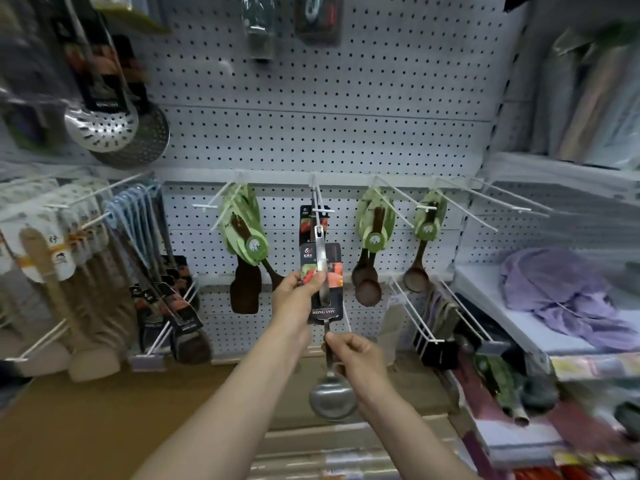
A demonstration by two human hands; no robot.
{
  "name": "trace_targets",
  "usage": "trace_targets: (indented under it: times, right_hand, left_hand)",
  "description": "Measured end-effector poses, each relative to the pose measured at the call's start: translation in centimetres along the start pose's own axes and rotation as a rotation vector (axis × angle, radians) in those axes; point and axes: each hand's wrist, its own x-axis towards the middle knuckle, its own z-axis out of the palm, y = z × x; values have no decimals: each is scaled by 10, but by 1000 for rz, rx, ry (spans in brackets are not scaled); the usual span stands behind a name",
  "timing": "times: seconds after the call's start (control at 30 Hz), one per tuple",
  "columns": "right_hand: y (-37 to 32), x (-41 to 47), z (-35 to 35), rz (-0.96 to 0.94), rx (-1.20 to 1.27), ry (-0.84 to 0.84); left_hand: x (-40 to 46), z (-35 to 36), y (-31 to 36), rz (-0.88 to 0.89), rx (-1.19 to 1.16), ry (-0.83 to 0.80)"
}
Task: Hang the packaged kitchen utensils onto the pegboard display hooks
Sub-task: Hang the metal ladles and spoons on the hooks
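I hold a steel ladle (331, 400) with a dark printed card sleeve (325, 299) upright in front of the white pegboard (311, 133). My left hand (298, 296) pinches the card's left edge. My right hand (356, 362) grips the metal handle just below the card, above the bowl. The handle's top end with its hang hole sits just below the tip of the centre white hook (321, 211), where another dark carded utensil (306, 223) hangs behind.
Wooden spoons on green cards (375, 230) hang right of centre, wooden spatulas (246, 244) hang left. Bare hooks (502, 199) jut out at the right. Skimmers (104, 123) hang upper left. A purple cloth (561, 292) lies on the right shelf.
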Motion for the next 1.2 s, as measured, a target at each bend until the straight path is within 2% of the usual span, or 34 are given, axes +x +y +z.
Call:
trace_targets:
  times: [0.33,0.8,1.2]
  right_hand:
    - [3,41,14,45,-9,-4]
    - [-4,142,37,95,-60,60]
    - [-1,201,61,86,-30,103]
  left_hand:
    - [35,-2,7,-21,80,6]
    - [128,3,12,-42,135,-11]
    - [180,1,12,55,159,-47]
